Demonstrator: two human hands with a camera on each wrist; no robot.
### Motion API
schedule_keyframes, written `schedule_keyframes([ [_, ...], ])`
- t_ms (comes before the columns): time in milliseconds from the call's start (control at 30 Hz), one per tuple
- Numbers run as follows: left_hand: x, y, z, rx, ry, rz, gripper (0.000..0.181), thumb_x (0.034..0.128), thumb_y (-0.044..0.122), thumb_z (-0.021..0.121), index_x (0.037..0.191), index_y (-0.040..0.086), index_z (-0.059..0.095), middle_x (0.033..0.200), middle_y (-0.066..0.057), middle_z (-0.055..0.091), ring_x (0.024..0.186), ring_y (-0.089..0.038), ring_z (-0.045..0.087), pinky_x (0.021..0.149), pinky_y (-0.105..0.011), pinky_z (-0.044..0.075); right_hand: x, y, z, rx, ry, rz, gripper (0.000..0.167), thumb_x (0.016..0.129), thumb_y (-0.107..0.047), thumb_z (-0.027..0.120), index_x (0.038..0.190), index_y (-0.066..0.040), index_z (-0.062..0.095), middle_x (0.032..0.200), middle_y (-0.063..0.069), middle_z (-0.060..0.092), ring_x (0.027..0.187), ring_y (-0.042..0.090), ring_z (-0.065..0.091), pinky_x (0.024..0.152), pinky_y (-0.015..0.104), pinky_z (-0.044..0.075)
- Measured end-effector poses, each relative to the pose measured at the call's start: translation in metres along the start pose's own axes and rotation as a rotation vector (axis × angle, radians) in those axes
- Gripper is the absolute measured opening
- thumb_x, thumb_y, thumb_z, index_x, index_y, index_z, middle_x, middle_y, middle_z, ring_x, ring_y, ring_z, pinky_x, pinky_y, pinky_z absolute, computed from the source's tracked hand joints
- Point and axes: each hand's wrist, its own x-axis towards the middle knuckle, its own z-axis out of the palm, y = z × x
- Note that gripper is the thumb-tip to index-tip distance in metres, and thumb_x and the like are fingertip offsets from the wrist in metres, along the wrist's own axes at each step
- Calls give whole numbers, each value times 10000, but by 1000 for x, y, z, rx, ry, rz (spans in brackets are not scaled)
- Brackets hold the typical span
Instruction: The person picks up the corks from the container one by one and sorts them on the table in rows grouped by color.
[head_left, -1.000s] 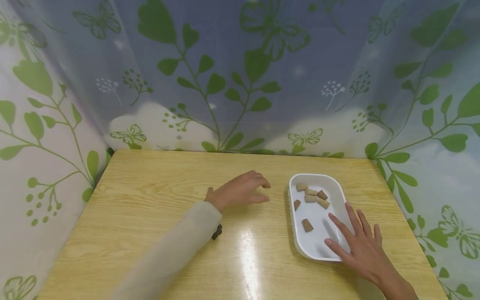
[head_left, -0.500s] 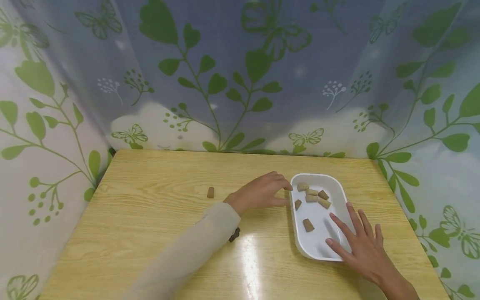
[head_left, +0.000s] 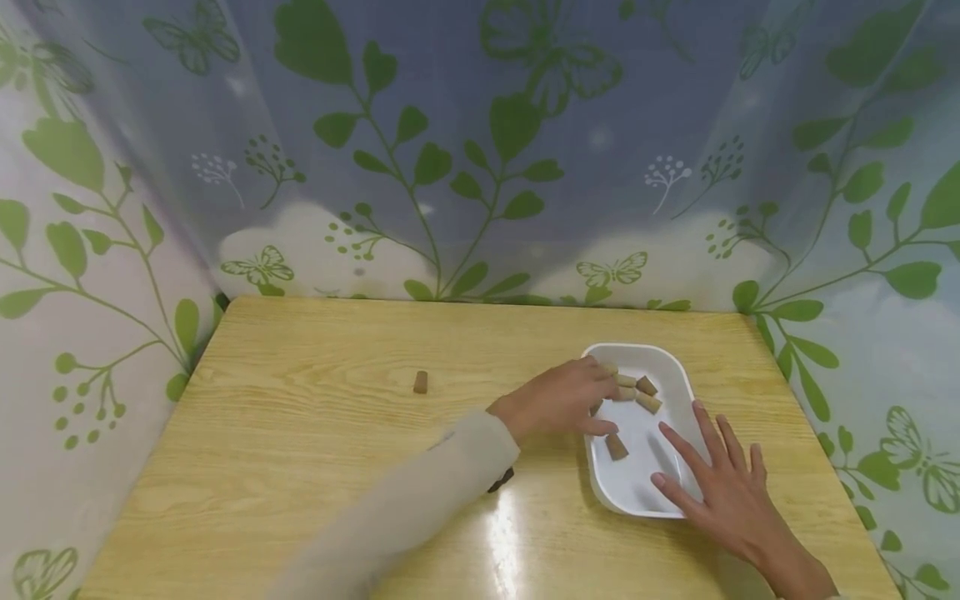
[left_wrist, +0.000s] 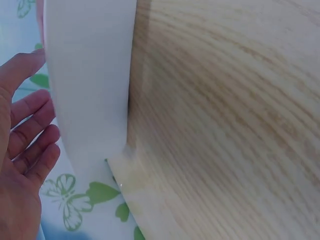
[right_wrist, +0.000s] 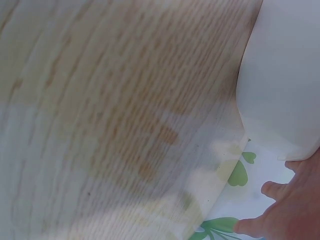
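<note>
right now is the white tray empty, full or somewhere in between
Partly filled: several small brown pieces lie in the white tray, leaving much of it bare. The left hand partly covers the group.

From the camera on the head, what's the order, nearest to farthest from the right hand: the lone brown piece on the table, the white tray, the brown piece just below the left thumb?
Nearest to the right hand first:
1. White tray: its right side lies under the fingers.
2. Brown piece below the thumb: inside, by the left wall.
3. Lone brown piece: on the table, far left.
</note>
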Motion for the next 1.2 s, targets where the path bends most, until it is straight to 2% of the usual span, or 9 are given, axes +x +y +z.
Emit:
schedule_keyframes([
  [167, 3, 7, 5, 20, -30, 1, 502, 1005, 559, 746, 1354, 197, 744, 1415, 74, 716, 1501, -191, 533, 1268, -282, 407, 1, -1, -1, 3, -6, 2, 702, 1029, -535, 679, 1655, -294, 470, 1852, 102, 39, 1636, 552, 128, 1077, 959, 151],
  [333, 10, 11, 11, 15, -74, -18, 550, 961, 614, 770, 1358, 234, 743, 1384, 117, 713, 1363, -121, 591, 1188, -257, 464, 1, -2, -2, 3, -8, 7, 702, 1030, -536, 677, 1653, -288, 472, 1851, 107, 47, 1636, 551, 126, 1085, 958, 145],
  [467, 14, 16, 13, -11, -112, -25, 494, 973, 538, 798, 1357, 233, 737, 1339, 117, 716, 1238, -67, 636, 1100, -198, 502, 2, -2, -2, 1, -5, 6, 699, 1029, -536, 678, 1648, -283, 479, 1850, 110, 54, 1634, 553, 131, 1080, 959, 148],
  [733, 23, 29, 14, -37, -210, -64, 397, 991, 427, 816, 1321, 224, 726, 1293, 126, 705, 1155, -29, 645, 1019, -164, 515, 0, -1, -1, 12, 0, 2, 700, 1031, -521, 685, 1655, -286, 472, 1852, 102, 47, 1636, 558, 130, 1074, 961, 144],
  [967, 30, 37, 21, 38, -244, -101, 346, 966, 435, 835, 1243, 254, 732, 1204, 145, 702, 1002, -17, 635, 891, -189, 539, -1, -1, -1, 26, 3, 3, 705, 1029, -512, 690, 1661, -300, 461, 1854, 89, 46, 1642, 553, 116, 1087, 962, 125],
  [1200, 31, 40, 23, 106, -241, -111, 283, 990, 417, 811, 1214, 266, 727, 1164, 140, 706, 986, -24, 636, 861, -204, 540, -1, 0, 0, 28, 5, -1, 704, 1029, -508, 693, 1661, -300, 462, 1853, 93, 50, 1645, 551, 110, 1091, 961, 117],
])
